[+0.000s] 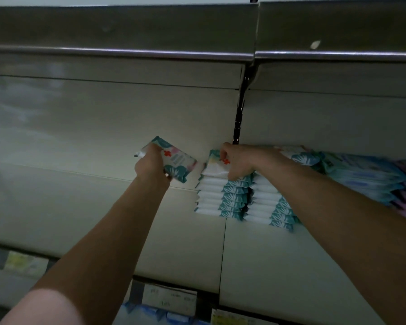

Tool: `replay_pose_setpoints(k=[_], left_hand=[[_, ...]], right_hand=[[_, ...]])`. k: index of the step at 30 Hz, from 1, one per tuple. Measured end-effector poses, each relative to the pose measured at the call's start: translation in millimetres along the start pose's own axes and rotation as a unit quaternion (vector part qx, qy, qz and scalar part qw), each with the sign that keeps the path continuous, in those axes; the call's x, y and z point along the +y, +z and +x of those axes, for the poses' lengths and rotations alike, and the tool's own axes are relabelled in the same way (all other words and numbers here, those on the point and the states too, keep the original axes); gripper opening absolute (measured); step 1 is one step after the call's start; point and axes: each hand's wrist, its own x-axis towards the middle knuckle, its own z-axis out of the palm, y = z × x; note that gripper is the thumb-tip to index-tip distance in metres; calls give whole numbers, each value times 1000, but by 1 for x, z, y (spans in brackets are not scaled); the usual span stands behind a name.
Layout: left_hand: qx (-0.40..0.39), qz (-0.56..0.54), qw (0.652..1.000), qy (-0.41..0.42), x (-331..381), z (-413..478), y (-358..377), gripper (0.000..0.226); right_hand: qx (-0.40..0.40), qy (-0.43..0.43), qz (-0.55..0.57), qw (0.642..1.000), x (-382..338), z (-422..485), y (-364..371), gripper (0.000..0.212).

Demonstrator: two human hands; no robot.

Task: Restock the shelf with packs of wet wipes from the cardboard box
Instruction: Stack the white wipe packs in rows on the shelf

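Item: loose pack of wet wipes, clamped in left hand, long axis tilted, just left of stack. Right hand gripped the stack's top pack.

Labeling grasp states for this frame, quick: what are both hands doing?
Left hand: closed, holding a loose wipes pack in the air, left of the stacks.
Right hand: closed on the top pack of the leftmost stack.
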Motion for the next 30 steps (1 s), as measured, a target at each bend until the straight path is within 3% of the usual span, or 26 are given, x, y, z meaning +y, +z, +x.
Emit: replay_pose_setpoints(k=[3,6,12,15,17,23,27,30], left_hand=[[10,10,1000,18,1,-2,8,23],[-29,24,999,0,-1,-4,19,30],[-120,74,990,-25,-11,-3,40,31],[-159,90,982,-43,-15,-5,51,23],[-176,106,978,-40,-18,-7,58,23],[-120,252,960,3,-17,-2,62,12],[-114,321,940,-8,-15,-1,61,24],[-116,347,931,9,-19,1,63,24]], right_hand=[[-6,8,-25,1000,2,2,6,50],[-11,10,-29,999,0,-2,0,47],[126,-9,151,980,6,-15,-26,31],[130,-14,163,978,9,-19,-21,49],[111,-21,123,986,11,-20,-13,57],[123,-23,-19,992,20,-18,-3,34],[119,-15,-73,990,18,-19,-2,26],[96,-11,-99,990,16,-23,-2,34]])
